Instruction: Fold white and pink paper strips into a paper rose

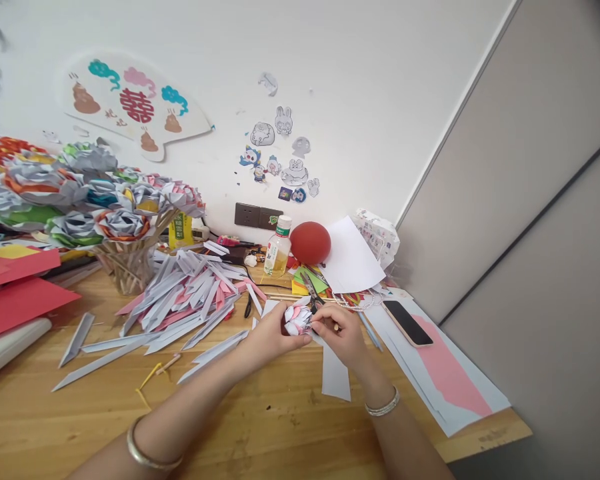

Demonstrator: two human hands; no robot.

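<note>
A white and pink paper flower [298,319] is cupped in my left hand [270,333], whose thumb lies along its near side. My right hand [341,333] is closed at the flower's right edge, fingertips pinched against a petal. A thin wooden stick [337,327] shows by the right fingers; whether it belongs to the flower I cannot tell. Just behind the hands lie black scissors [314,293]. Below them a white paper strip [336,373] rests on the wooden table [260,427].
Folded paper strips [190,300] are heaped left of centre, beside a vase of paper flowers [125,263]. At the back stand a drink bottle [278,250] and a red balloon [311,243]. On the right, a phone [408,323] lies on paper sheets [455,373] near the grey panel.
</note>
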